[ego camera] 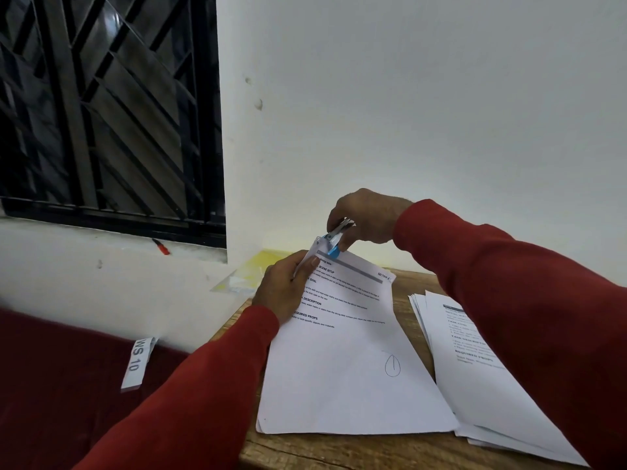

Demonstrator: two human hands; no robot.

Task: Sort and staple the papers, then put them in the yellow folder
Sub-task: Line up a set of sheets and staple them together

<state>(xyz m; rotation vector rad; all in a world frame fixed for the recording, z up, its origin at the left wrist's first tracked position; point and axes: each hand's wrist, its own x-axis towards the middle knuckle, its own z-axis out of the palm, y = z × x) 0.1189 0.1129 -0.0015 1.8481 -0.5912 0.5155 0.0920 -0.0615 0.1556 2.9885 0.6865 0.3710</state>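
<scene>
At frame centre the right hand [366,215] gripped a blue stapler [334,240] over the top corner of a paper set [342,351] — the left hand [285,288] pinched that corner. The yellow folder [251,269] lay just beyond, on the counter [339,451].

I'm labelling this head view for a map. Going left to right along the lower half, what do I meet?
Paper tag on the red cloth → sheet being stapled → stack of papers on the wooden table.
</scene>
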